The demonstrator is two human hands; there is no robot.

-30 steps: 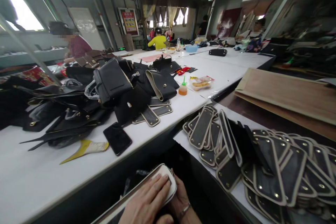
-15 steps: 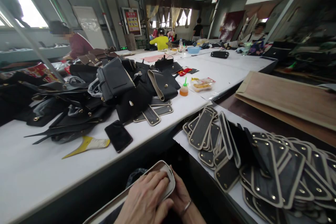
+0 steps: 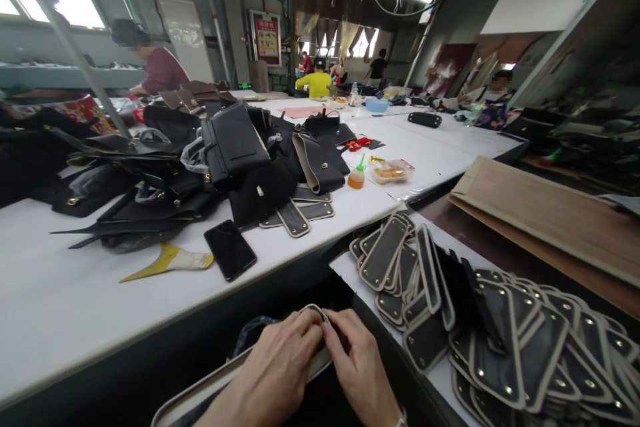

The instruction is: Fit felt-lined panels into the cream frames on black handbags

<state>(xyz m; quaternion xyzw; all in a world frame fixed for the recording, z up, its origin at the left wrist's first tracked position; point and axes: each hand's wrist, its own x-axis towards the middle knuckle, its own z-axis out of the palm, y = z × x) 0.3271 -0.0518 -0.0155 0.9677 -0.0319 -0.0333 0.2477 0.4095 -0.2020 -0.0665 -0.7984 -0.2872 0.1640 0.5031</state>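
In the lower middle, a dark bag piece [image 3: 203, 388] with a pale rim lies tilted before me, its lower part cut off by the frame. My left hand [image 3: 273, 363] lies over its far end, fingers bent and pinching the rim. Close beside it, my right hand [image 3: 361, 361] grips the same rim between thumb and fingers at the far corner. The fingertips of both hands almost meet there. Something in clear plastic [image 3: 256, 330] shows just behind the left hand.
Black handbags [image 3: 233, 147] are heaped on the white table [image 3: 120, 320], near a phone [image 3: 230, 250], a yellow-and-white pointed piece [image 3: 167, 263] and a glue bottle [image 3: 357, 177]. Dark panels with pale edging [image 3: 530, 340] pile up at right. A person in maroon [image 3: 163, 70] works at back left.
My right hand has come from beneath the far end up onto the rim, its thumb now on top. My left fingers have curled tighter at the edge. The camera view has shifted slightly.
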